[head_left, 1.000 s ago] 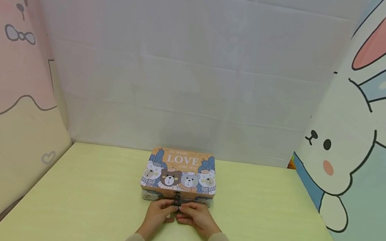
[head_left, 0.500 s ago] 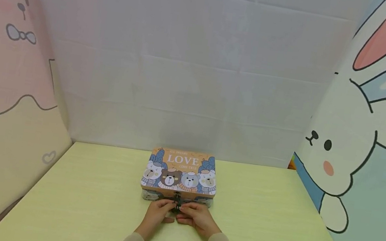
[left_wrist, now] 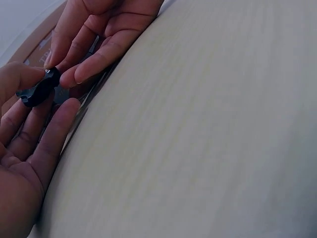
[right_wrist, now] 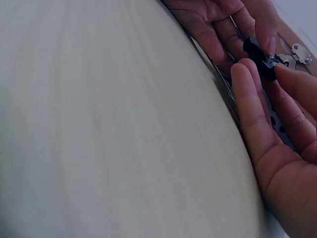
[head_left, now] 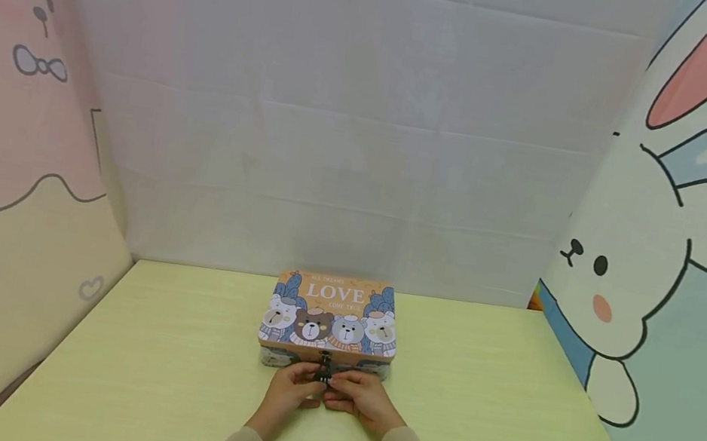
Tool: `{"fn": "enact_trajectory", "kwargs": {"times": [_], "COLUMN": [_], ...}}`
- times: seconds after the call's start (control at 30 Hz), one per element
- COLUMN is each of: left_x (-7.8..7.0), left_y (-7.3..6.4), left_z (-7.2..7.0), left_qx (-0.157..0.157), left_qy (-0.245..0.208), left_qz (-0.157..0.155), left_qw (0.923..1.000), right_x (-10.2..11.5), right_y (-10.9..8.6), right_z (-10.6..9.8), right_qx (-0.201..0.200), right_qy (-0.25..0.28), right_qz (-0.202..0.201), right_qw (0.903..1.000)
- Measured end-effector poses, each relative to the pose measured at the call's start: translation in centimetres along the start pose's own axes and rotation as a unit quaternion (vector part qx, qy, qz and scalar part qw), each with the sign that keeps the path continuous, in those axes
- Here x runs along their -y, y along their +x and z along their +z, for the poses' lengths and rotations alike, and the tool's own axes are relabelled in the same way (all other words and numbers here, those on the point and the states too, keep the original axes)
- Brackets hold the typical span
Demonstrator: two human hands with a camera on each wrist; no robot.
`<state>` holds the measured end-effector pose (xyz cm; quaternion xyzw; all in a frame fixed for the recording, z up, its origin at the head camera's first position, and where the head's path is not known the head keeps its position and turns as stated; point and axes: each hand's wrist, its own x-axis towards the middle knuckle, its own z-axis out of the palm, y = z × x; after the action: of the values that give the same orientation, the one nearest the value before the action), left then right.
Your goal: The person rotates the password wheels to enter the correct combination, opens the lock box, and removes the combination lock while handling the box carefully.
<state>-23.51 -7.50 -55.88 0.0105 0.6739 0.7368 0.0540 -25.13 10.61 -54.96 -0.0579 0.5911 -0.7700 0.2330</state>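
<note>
A tin box (head_left: 328, 331) with cartoon bears and the word LOVE on its lid sits closed on the table. At the middle of its front, a small black padlock (head_left: 323, 375) hangs by the metal latch (right_wrist: 301, 53). My left hand (head_left: 284, 397) pinches the padlock from the left, thumb and fingers on its body. From the other side my right hand (head_left: 367, 403) holds it too, thumb tip right at the padlock's silver part in the right wrist view. Both hands' lower fingers extend underneath, close over the table. Fingers partly cover the padlock.
The pale yellow table (head_left: 181, 362) stretches out on both sides of the box. Behind it hangs a white sheet (head_left: 366, 138). A bear-printed panel (head_left: 8, 146) stands at left and a rabbit-printed panel (head_left: 702, 364) at right.
The padlock has tilted slightly between the fingers, and pale marks on its front now show. My left thumb has shifted a little lower on it. The right hand and box stay in place.
</note>
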Motion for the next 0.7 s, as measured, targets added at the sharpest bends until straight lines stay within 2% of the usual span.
{"fn": "enact_trajectory", "kwargs": {"times": [0.17, 0.4, 0.7], "left_x": [-0.01, -0.05, -0.20], "left_y": [-0.16, -0.30, -0.37], "left_z": [-0.14, -0.36, -0.27], "left_qx": [-0.013, -0.011, -0.009], "left_qy": [-0.016, -0.049, -0.047], "left_qz": [-0.008, -0.005, 0.003], "left_qw": [0.9998, 0.9987, 0.9989], "right_x": [-0.05, 0.14, 0.49], "right_y": [0.03, 0.01, -0.08], "right_z": [-0.05, 0.06, 0.48], "right_qx": [0.000, -0.001, -0.007], "right_qy": [0.002, 0.000, 0.006], "right_qz": [0.000, 0.000, 0.004], "right_qw": [1.0000, 1.0000, 0.9999]}}
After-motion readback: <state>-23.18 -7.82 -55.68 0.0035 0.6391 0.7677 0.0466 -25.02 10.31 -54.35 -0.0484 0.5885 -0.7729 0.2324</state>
